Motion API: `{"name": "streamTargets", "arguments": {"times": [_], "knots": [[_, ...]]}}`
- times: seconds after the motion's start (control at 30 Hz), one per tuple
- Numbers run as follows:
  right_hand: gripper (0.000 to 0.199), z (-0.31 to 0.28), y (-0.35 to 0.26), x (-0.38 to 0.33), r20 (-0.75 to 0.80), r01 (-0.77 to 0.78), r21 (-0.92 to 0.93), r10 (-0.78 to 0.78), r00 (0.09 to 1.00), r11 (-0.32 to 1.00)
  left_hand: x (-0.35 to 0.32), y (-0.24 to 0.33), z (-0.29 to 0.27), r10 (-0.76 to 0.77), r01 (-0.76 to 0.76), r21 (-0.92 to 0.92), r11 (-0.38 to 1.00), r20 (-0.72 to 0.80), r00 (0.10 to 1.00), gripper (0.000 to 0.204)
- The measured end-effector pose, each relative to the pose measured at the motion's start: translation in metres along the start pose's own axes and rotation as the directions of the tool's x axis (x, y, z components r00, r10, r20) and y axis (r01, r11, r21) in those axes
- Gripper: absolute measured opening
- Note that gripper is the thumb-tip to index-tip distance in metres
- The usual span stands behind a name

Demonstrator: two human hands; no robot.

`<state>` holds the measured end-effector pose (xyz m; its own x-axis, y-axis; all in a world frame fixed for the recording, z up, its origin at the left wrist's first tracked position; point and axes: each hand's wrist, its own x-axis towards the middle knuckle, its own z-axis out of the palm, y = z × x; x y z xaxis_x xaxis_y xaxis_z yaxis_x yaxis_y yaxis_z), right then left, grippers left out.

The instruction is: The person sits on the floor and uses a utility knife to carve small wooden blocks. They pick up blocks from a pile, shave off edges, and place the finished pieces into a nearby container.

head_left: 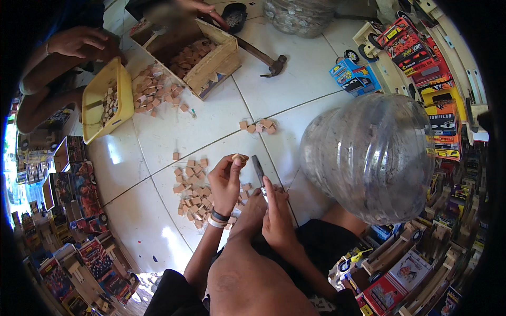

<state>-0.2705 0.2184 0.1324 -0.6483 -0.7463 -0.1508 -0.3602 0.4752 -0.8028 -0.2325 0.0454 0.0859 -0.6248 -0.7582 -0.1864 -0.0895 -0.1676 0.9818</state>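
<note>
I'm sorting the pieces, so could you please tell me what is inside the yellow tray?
The yellow tray holds a small heap of little wooden blocks along its middle. Anything beneath them is covered.

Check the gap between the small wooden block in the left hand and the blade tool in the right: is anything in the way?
Nothing visible. The left hand pinches a small wooden block at its fingertips, and the right hand holds the blade tool just beside it, tip up. Only bare white floor tile shows in the gap between them.
</note>
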Motion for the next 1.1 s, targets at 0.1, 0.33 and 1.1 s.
{"name": "streamTargets", "arguments": {"times": [0.1,0.33,1.1], "knots": [[0.088,-0.011,0.002,-0.003,0.011,-0.024,0.110,0.023,1.000,0.994,0.003,0.011,-0.010,-0.143,0.145,-0.150,0.978,0.023,0.989,0.031],[0.085,-0.033,0.012,-0.007,0.155,-0.009,0.178,-0.019,0.988,0.984,0.006,0.030,-0.020,-0.220,0.233,-0.139,0.962,0.103,0.970,0.033],[0.083,-0.028,0.005,-0.008,0.116,0.019,0.249,-0.049,0.992,0.968,0.004,0.032,-0.015,-0.233,0.245,-0.050,0.968,0.174,0.957,0.031]]}}
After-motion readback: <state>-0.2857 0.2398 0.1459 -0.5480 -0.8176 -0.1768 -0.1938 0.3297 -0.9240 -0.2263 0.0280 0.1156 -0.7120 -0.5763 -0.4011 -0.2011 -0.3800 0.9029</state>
